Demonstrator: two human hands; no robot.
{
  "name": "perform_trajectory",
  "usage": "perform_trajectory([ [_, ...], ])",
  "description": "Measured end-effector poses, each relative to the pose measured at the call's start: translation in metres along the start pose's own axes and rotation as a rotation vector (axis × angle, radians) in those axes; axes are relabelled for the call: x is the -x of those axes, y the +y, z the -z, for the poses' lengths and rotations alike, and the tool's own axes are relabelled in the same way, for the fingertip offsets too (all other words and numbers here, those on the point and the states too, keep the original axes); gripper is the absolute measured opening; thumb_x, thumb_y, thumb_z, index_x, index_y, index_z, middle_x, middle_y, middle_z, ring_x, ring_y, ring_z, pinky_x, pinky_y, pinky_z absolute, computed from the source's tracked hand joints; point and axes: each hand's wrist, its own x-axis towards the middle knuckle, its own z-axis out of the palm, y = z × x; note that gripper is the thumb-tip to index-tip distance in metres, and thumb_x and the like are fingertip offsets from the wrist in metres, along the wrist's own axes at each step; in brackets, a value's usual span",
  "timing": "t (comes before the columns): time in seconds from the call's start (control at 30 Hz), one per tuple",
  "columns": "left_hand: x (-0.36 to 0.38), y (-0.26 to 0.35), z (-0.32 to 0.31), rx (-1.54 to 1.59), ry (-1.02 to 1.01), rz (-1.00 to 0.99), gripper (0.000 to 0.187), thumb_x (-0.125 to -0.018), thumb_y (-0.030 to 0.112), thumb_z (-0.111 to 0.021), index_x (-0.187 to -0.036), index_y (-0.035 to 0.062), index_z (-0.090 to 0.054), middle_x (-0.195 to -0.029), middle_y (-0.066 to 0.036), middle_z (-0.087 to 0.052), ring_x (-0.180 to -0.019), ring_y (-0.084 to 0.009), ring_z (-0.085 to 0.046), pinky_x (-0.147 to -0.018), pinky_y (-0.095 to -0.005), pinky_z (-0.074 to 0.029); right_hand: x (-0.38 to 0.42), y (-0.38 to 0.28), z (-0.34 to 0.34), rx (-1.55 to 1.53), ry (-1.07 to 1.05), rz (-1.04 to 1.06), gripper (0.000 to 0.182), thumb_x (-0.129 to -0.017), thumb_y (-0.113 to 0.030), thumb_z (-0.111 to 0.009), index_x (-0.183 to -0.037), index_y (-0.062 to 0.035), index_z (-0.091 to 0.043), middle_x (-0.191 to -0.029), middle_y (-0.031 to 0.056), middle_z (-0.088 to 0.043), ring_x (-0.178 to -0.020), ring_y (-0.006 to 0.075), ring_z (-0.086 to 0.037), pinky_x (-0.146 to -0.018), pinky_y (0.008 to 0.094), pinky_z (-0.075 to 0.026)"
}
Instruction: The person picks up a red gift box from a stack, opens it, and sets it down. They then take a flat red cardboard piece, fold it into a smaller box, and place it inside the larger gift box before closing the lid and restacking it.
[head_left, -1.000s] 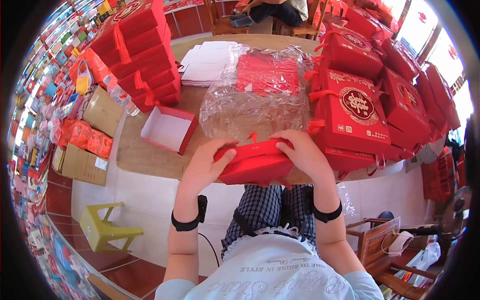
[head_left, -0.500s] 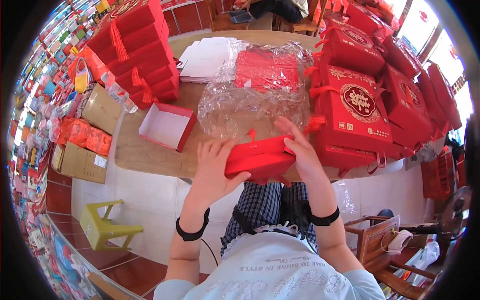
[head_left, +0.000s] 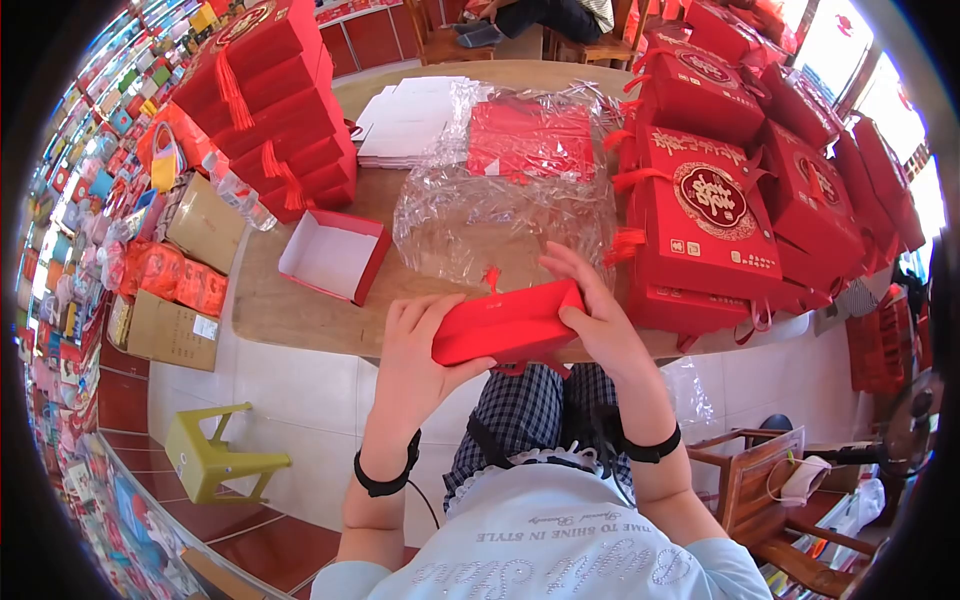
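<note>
A red gift box is held between my two hands over the table's near edge, tilted with a long side facing me. My left hand grips its left end, thumb along the near side and fingers over the far side. At the right end, my right hand presses its thumb on the corner while its fingers reach up behind. A small red tassel shows past the far edge. To the left on the table sits an open red box tray with a white inside.
Stacked red boxes stand at the left, and a heap of red gift boxes at the right. Crumpled clear plastic and white card sheets lie between them. A green stool and wooden chair flank me; a person sits beyond.
The red gift box has shifted slightly left and turned, so its long side looks flatter and smoother now. Both hands have moved along with it.
</note>
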Motion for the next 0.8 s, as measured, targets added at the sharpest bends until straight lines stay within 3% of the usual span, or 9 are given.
perform_trajectory([
  [0.13,0.01,0.002,-0.001,-0.02,0.021,0.067,0.065,-0.052,0.018,-0.081,-0.11,0.0052,-0.056,-0.105,-0.012,-0.054,-0.1,-0.0304,-0.048,-0.087,-0.0381,-0.041,0.004,0.007,-0.005,0.045,0.055,0.015,0.056,-0.081,0.005,-0.041,-0.135,-0.0046,-0.03,-0.133,0.0142,-0.041,-0.127,0.0204,-0.034,-0.104,0.0302,-0.024],
  [0.2,0.02,-0.015,0.008,0.062,0.209,0.214,0.055,-0.062,0.02,-0.078,-0.108,0.001,-0.055,-0.103,-0.011,-0.057,-0.096,-0.025,-0.051,-0.085,-0.0362,-0.042,0.008,0.003,-0.012,-0.409,0.109,-0.025,0.047,-0.088,-0.003,-0.04,-0.134,-0.0029,-0.03,-0.131,0.0133,-0.042,-0.125,0.0193,-0.036,-0.103,0.0302,-0.026],
  [0.23,0.024,-0.025,0.013,0.06,0.211,0.213,0.055,-0.062,0.02,-0.078,-0.108,0.001,-0.055,-0.103,-0.011,-0.057,-0.096,-0.025,-0.051,-0.085,-0.0362,-0.042,0.011,0.0,-0.013,-0.41,0.107,-0.024,0.047,-0.088,-0.003,-0.04,-0.134,-0.0029,-0.03,-0.131,0.0133,-0.042,-0.125,0.0193,-0.036,-0.103,0.0302,-0.026],
  [0.3,0.033,-0.039,0.021,0.677,0.44,0.468,0.049,-0.074,0.027,-0.072,-0.109,-0.0025,-0.054,-0.105,-0.01,-0.059,-0.096,-0.0179,-0.054,-0.085,-0.0328,-0.043,0.017,-0.004,-0.017,-0.338,0.245,0.098,0.037,-0.092,-0.01,-0.038,-0.128,-0.0002,-0.04,-0.124,0.0124,-0.048,-0.12,0.0191,-0.04,-0.101,0.0296,-0.028],
  [0.43,0.053,-0.051,0.01,0.818,0.46,0.605,0.049,-0.085,0.037,-0.06,-0.111,-0.0045,-0.053,-0.108,-0.01,-0.058,-0.099,-0.0142,-0.052,-0.085,-0.03,-0.042,0.024,0.017,-0.021,-0.151,0.339,0.206,0.027,-0.091,-0.009,-0.045,-0.116,-0.0017,-0.05,-0.107,0.0084,-0.056,-0.105,0.0174,-0.05,-0.091,0.0274,-0.036],
  [0.5,0.057,-0.051,-0.005,0.962,0.445,0.677,0.049,-0.09,0.04,-0.05,-0.113,-0.0033,-0.053,-0.109,-0.01,-0.058,-0.1,-0.015,-0.052,-0.087,-0.0286,-0.04,0.025,0.016,-0.027,-0.008,0.256,0.268,0.019,-0.091,-0.006,-0.044,-0.106,-0.001,-0.055,-0.101,0.0071,-0.056,-0.095,0.0163,-0.053,-0.085,0.0266,-0.039],
  [0.63,0.056,-0.03,-0.022,1.169,0.277,0.751,0.049,-0.093,0.039,-0.045,-0.117,-0.0036,-0.05,-0.112,-0.011,-0.057,-0.103,-0.0164,-0.053,-0.09,-0.0291,-0.04,0.024,0.011,-0.035,0.265,0.08,0.337,0.018,-0.09,-0.003,-0.04,-0.107,-0.0024,-0.049,-0.103,0.0095,-0.056,-0.096,0.0174,-0.055,-0.085,0.0282,-0.042],
  [0.7,0.056,-0.026,-0.025,1.198,0.255,0.783,0.051,-0.093,0.04,-0.042,-0.12,-0.0036,-0.047,-0.117,-0.012,-0.054,-0.106,-0.0177,-0.052,-0.091,-0.0302,-0.04,0.02,0.01,-0.035,-1.007,0.053,0.025,0.019,-0.091,-0.001,-0.037,-0.108,-0.0048,-0.042,-0.103,0.0107,-0.056,-0.098,0.0195,-0.056,-0.087,0.0307,-0.043],
  [0.8,0.055,-0.019,-0.029,1.278,0.237,0.807,0.054,-0.094,0.041,-0.04,-0.124,-0.003,-0.043,-0.121,-0.012,-0.051,-0.11,-0.0185,-0.05,-0.093,-0.0306,-0.039,0.023,0.005,-0.035,-1.059,0.037,-0.022,0.02,-0.092,-0.002,-0.036,-0.112,-0.0059,-0.038,-0.11,0.0123,-0.055,-0.101,0.0198,-0.056,-0.088,0.0321,-0.045],
])
